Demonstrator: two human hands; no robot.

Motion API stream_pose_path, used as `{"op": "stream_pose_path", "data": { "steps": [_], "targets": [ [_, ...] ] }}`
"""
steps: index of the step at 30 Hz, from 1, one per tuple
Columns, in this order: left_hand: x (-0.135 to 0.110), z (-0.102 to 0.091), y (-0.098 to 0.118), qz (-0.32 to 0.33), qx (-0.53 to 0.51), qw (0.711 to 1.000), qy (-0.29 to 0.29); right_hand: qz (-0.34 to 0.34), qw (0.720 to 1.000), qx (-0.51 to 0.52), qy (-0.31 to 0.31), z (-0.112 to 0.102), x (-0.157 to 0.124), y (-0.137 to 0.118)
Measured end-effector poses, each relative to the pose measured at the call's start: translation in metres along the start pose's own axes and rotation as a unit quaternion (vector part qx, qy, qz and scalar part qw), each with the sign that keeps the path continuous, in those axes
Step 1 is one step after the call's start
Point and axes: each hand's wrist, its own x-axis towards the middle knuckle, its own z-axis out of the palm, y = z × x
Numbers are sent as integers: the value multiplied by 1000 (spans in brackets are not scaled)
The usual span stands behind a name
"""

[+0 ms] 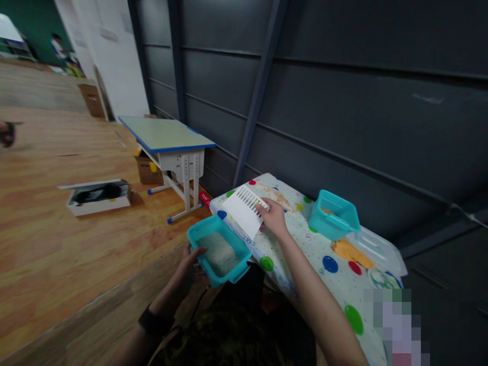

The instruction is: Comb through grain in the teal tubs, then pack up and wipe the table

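Observation:
My left hand (191, 264) grips the near left side of a teal plastic tub (194, 231), thumb over the rim. The tub is held tilted off the table's front edge, with white grains (219, 252) in it. My right hand (273, 217) pinches a white slotted sheet (242, 216), its row of dark slots toward the far side. The sheet lies low over the near left corner of the table, its lower edge beside the tub's rim. Just beyond it, pale brown crumbs (280, 195) are scattered on the spotted tablecloth (293, 249).
A second teal tub (333, 216) with some brown bits stands at the table's back. Right of it are an orange cloth (353, 253) and a clear lid (383, 250). A dark panel wall (343, 101) runs behind. Leftward stand a desk (168, 133) and an open white box (99, 198).

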Motion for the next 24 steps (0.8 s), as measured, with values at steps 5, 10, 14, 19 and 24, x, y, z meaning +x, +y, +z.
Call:
{"op": "stream_pose_path", "data": {
  "steps": [5,10,14,19,24],
  "targets": [
    [0,1,-1,-3,-6,1000,1,10,1000,28,-9,2,-8,7],
    [-11,3,2,5,-26,999,-29,67,993,82,55,-28,4,20],
    [-7,4,-1,-1,-34,999,-19,81,992,66,72,-49,7,33],
    [4,3,-4,-1,-26,1000,-5,48,997,34,52,-44,8,33],
    [3,1,-1,-3,-13,1000,0,-18,998,-19,49,-33,22,14]
  ]
}}
